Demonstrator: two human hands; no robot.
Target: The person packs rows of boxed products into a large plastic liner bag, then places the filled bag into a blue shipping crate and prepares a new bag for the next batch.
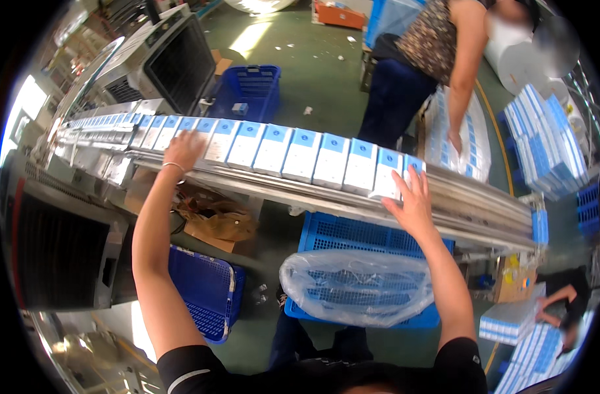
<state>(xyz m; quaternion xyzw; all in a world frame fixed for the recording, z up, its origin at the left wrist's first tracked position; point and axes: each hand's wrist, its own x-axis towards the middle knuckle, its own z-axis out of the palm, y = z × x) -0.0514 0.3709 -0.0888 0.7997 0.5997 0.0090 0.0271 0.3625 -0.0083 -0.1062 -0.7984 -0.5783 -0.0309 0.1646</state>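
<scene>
A long row of white and blue cartons (268, 150) stands side by side on a narrow metal conveyor (471, 197) in front of me. My left hand (184, 151) rests over the cartons toward the left of the row, thumb apart, its fingertips blurred by motion. At the right end of the row, my right hand (413, 200) has its fingers spread against the last cartons. Neither hand is wrapped round a carton.
Below the conveyor stands a light blue crate (313, 231) with a clear plastic bag (293, 279) over it. Dark blue crates (231, 295) stand nearby. Across the conveyor, a person (405, 79) bends over bagged cartons (474, 141). Another person (569, 295) handles cartons at lower right.
</scene>
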